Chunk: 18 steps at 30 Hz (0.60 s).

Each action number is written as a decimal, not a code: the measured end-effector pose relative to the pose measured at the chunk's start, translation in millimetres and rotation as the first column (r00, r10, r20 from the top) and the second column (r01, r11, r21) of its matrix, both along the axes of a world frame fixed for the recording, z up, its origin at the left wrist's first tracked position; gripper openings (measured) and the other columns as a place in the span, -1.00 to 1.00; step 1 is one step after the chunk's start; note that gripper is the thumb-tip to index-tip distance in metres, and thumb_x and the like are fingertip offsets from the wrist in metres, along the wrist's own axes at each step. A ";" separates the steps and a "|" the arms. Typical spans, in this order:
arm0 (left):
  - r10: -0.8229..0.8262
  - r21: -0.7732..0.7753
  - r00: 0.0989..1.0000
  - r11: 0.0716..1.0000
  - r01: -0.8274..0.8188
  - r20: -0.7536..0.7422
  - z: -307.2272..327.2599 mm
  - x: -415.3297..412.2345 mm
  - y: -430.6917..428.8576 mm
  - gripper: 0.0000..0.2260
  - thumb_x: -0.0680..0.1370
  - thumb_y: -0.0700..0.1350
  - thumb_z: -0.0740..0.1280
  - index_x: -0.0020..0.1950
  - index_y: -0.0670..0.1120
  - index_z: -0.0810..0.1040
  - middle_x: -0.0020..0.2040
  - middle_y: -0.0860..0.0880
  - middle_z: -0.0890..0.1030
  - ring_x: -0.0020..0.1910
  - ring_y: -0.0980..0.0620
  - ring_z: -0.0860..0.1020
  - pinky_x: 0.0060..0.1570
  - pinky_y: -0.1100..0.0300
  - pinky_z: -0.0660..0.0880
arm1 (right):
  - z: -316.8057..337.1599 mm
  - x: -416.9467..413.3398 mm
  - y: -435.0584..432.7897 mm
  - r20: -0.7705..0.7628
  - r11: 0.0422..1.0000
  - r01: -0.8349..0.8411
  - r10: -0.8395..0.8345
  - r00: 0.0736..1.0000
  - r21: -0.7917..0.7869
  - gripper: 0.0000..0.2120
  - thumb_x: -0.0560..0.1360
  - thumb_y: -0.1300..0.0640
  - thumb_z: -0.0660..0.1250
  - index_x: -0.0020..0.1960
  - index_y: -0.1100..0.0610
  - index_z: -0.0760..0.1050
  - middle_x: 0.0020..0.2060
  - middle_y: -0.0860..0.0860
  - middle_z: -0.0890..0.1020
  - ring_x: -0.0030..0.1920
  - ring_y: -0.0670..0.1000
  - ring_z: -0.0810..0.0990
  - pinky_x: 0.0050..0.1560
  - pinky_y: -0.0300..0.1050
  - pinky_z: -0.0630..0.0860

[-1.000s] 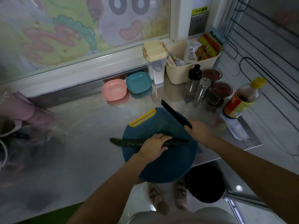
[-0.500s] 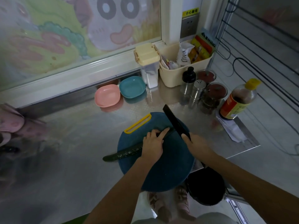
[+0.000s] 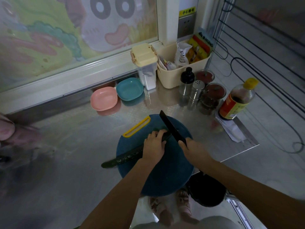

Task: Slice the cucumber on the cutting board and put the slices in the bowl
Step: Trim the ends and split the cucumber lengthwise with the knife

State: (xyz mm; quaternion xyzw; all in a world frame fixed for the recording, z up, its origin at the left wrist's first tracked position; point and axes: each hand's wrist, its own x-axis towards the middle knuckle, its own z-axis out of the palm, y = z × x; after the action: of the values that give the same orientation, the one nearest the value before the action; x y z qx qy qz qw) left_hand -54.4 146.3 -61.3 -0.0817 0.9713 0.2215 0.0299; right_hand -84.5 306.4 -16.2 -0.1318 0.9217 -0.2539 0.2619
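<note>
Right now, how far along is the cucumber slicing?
Done: nothing, no slices on the cutting board. In hand: the left hand holds the cucumber, the right hand holds the knife at its end. Left: all slicing; the pink bowl and teal bowl sit empty.

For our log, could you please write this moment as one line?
left hand: holds cucumber; right hand: grips knife; knife: at cucumber end; slices: none visible
</note>
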 end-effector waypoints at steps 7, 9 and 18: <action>0.000 0.025 1.000 1.000 0.000 -0.003 -1.6 -3.1 -2.2 -0.69 0.55 -0.13 0.27 0.30 0.01 0.40 0.11 -0.09 0.48 0.07 -0.11 0.43 0.00 0.02 0.40 | -5.9 -1.2 -5.8 0.005 0.998 -0.001 0.001 1.000 0.067 -0.73 0.63 0.00 0.03 -0.10 0.17 0.31 -0.40 0.00 0.40 -0.40 -0.01 0.42 -0.38 -0.13 0.37; 0.001 0.026 1.000 1.000 -0.001 0.000 -2.1 -3.5 -2.0 -0.70 0.56 -0.12 0.27 0.28 0.01 0.40 0.11 -0.08 0.47 0.07 -0.10 0.43 0.00 0.05 0.38 | -9.6 -4.1 -7.2 0.006 0.996 -0.011 0.011 1.000 0.085 -0.72 0.63 0.00 0.04 -0.10 0.19 0.32 -0.41 0.00 0.39 -0.44 -0.05 0.37 -0.43 -0.18 0.33; -0.008 0.061 1.000 0.998 0.010 -0.025 -4.3 -4.7 -4.5 -0.71 0.57 -0.13 0.26 0.29 0.02 0.39 0.10 -0.08 0.47 0.06 -0.09 0.43 -0.05 0.08 0.36 | -31.9 0.7 -14.9 0.023 0.996 0.030 -0.032 0.999 0.080 -0.77 0.62 0.04 0.08 -0.12 0.17 0.27 -0.42 -0.03 0.36 -0.47 -0.08 0.33 -0.47 -0.20 0.26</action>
State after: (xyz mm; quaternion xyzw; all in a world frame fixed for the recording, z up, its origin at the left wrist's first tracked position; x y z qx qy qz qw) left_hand -59.1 141.7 -65.6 -0.0737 0.9647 0.2518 0.0211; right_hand -83.8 291.5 -48.1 -0.1037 0.9298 -0.2226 0.2741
